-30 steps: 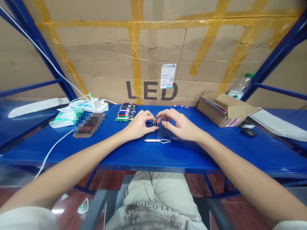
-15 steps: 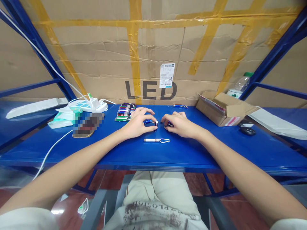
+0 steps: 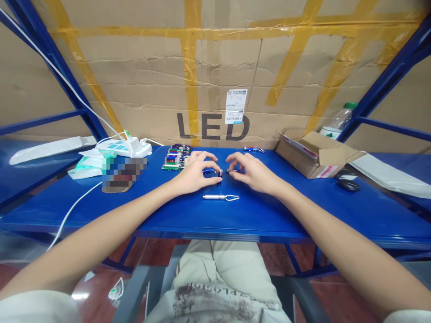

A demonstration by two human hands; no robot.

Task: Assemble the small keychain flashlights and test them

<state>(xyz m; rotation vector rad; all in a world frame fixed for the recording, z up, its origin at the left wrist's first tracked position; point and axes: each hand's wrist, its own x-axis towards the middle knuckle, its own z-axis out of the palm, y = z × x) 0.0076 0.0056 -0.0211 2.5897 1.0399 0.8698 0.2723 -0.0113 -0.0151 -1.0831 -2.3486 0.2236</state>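
Observation:
My left hand (image 3: 194, 174) rests on the blue tabletop with thumb and index finger spread apart. A short dark blue metal tube (image 3: 220, 178) stands upright at its thumb tip; I cannot tell whether they touch. Behind that thumb lies a blue penlight body (image 3: 208, 171), partly hidden by the hand. Across from it, my right hand (image 3: 251, 172) is curved with its fingers apart. A small dark piece with a silvery end (image 3: 232, 170) lies under its fingertips, partly covered by the thumb. Nearer to me is a silver penlight (image 3: 215, 197) with a wire clip.
Several coloured penlights (image 3: 175, 157) lie in a row behind my left hand. Another penlight (image 3: 254, 149) sits at the back. To the right are an open cardboard box (image 3: 311, 152) and a black mouse (image 3: 348, 185). A power strip (image 3: 124, 147) and a blurred-out phone-like object (image 3: 123, 177) are leftward.
My right hand's fingers have lifted and opened, leaving the small dark piece more exposed on the table. My left hand stays put; the short tube beside its thumb looks more upright.

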